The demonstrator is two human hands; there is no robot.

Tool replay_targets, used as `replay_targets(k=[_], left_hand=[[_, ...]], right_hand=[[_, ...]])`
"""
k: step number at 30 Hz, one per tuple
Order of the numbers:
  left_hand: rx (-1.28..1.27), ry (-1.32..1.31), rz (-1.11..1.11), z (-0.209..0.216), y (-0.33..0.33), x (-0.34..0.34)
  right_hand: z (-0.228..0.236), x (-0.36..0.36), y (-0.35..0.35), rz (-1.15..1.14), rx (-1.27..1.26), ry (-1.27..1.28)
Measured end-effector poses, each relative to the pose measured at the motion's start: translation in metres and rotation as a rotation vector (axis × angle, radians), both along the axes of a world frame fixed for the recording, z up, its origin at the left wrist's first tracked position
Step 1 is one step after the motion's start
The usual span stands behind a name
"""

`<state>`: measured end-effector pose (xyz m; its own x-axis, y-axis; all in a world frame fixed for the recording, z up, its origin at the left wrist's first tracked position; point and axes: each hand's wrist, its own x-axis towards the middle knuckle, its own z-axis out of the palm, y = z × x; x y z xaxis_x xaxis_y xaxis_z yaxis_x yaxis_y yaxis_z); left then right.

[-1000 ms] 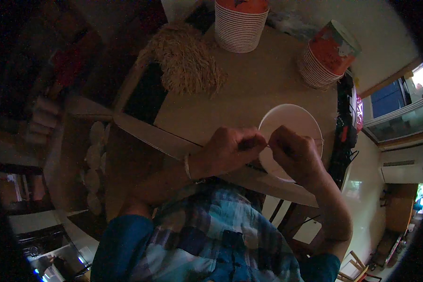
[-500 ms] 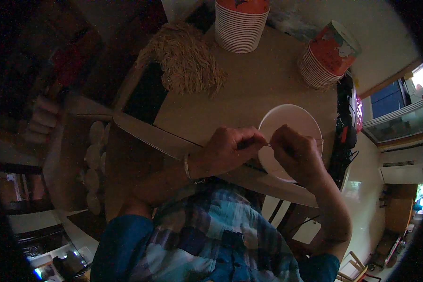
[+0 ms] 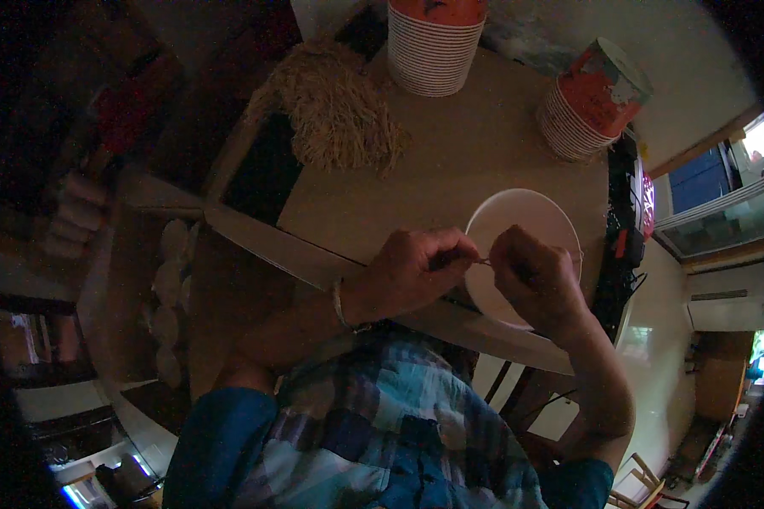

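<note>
My left hand (image 3: 418, 265) pinches one part of a thin tan string (image 3: 484, 260) between thumb and fingertips. The fingers of my right hand (image 3: 535, 276) are closed on the same string, a short way to the right. Both hands are raised at the near left side of a white paper bucket (image 3: 518, 202), whose round open mouth faces up. My right hand hides part of its inside. A thin strand also shows at the bucket's right rim, but whether it joins the string I hold cannot be made out.
A heap of tan strings (image 3: 335, 114) lies at the far left of the cardboard-covered table (image 3: 450, 170). Two stacks of orange-patterned paper buckets stand behind, one upright (image 3: 435, 55), one leaning (image 3: 581, 119). Left of the table, a cardboard box (image 3: 136, 254) holds several pale round things.
Both hands stay almost in place, still pinching the string. Slightly more of it shows between my fingertips now.
</note>
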<state>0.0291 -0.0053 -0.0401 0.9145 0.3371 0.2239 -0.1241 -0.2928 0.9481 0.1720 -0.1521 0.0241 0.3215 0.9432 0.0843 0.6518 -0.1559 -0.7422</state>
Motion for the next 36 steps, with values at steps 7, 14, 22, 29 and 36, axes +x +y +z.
replay_targets(k=[7, 14, 22, 29, 36], left_hand=[[-0.04, -0.008, 0.016, -0.004, -0.002, 0.002], [-0.069, 0.047, 0.043, 0.0, -0.006, 0.0], [-0.084, 0.213, 0.063, 0.017, -0.008, -0.002], [-0.025, 0.026, 0.101, 0.003, -0.011, 0.0], [0.118, 0.003, 0.127, 0.005, -0.011, 0.001]], right_hand=[[0.002, 0.0, 0.001, 0.025, 0.04, -0.036], [-0.001, 0.0, -0.001, 0.032, 0.049, -0.098], [0.007, -0.004, -0.003, 0.021, -0.04, -0.063], [0.002, -0.005, -0.007, 0.021, -0.012, -0.038], [-0.002, -0.004, -0.01, 0.057, 0.019, -0.005]])
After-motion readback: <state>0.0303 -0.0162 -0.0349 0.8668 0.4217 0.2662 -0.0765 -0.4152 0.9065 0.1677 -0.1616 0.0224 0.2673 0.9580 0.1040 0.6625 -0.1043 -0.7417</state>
